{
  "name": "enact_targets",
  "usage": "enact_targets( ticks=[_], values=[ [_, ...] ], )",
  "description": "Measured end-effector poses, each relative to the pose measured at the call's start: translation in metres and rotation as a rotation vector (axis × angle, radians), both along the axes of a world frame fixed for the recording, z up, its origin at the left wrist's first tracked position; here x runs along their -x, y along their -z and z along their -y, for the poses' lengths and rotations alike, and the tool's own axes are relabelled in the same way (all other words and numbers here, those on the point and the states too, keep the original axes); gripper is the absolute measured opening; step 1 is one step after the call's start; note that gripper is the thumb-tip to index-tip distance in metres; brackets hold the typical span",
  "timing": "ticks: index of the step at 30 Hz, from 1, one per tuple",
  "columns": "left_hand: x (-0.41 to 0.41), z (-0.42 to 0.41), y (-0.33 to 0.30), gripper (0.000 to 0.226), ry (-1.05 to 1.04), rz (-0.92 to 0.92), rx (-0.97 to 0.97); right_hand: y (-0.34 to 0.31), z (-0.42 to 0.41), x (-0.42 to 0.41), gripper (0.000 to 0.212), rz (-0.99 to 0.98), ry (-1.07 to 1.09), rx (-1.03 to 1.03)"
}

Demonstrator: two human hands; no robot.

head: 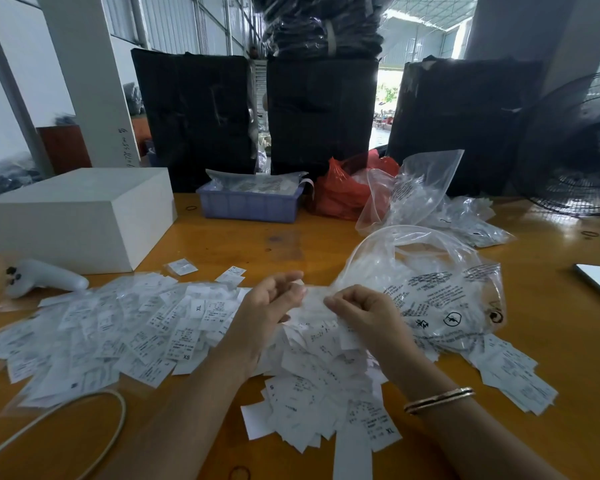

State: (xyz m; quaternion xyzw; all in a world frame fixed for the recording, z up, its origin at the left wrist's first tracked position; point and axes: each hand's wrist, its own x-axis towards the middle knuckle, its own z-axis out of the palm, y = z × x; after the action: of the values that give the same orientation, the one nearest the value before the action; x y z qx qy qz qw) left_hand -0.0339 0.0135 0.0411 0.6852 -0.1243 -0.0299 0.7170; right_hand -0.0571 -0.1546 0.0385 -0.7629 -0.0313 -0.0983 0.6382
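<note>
Paper, light and floppy: I am pinching the small white rectangular tag (313,301) at mid-frame by both ends, with left hand (274,306) and right hand (359,315) fingers curled gently.

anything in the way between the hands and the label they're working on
Nothing visible. The left hand and right hand both pinch the label above the pile; the clear bag lies behind them, not between.

A small white label (313,296) sits pinched above the loose label heap (312,362), beside a crumpled clear bag (437,292).
</note>
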Motion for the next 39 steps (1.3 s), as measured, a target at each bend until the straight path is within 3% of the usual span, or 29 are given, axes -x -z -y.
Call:
enact_targets(
  ticks=[2, 5, 7, 10, 13, 17, 21, 25, 32, 36, 39],
  values=[
    [-0.001, -0.001, 0.0, 0.038, 0.04, -0.015, -0.017, 0.001, -0.003, 0.001, 0.012, 0.038, -0.01, 0.115],
    [0.001, -0.002, 0.002, 0.026, 0.124, -0.029, -0.012, 0.002, -0.005, 0.002, 0.01, 0.06, -0.025, 0.184],
    [0.002, 0.0, 0.002, 0.017, 0.086, -0.019, 0.017, 0.0, -0.003, 0.003, 0.004, 0.041, -0.075, 0.099],
    [0.001, 0.0, 0.001, 0.015, 0.016, -0.019, 0.093, -0.004, 0.001, 0.005, 0.029, 0.011, -0.158, -0.13],
    [0.0, -0.002, 0.0, 0.012, -0.016, -0.012, 0.139, -0.007, 0.003, 0.004, 0.049, 0.06, -0.093, -0.179],
    [-0.001, -0.001, 0.001, 0.016, -0.026, -0.01, 0.159, -0.009, 0.005, 0.004, 0.032, 0.101, -0.053, -0.22],
    [-0.002, -0.001, 0.002, 0.018, -0.018, 0.007, 0.126, -0.007, 0.003, 0.004, 0.006, 0.171, -0.072, -0.089],
    [-0.002, 0.0, 0.003, 0.013, -0.019, 0.031, 0.098, -0.005, -0.001, 0.006, 0.01, 0.187, -0.043, 0.117],
    [-0.004, 0.001, 0.006, 0.009, -0.03, 0.067, 0.012, -0.006, -0.001, 0.007, 0.012, 0.109, -0.111, 0.25],
    [-0.004, 0.003, 0.007, 0.009, -0.005, 0.102, -0.039, -0.002, -0.001, 0.003, 0.049, 0.081, -0.186, 0.256],
    [-0.003, 0.004, 0.008, 0.012, 0.02, 0.126, -0.084, 0.003, 0.0, 0.001, 0.071, 0.104, -0.225, 0.425]
  ],
)
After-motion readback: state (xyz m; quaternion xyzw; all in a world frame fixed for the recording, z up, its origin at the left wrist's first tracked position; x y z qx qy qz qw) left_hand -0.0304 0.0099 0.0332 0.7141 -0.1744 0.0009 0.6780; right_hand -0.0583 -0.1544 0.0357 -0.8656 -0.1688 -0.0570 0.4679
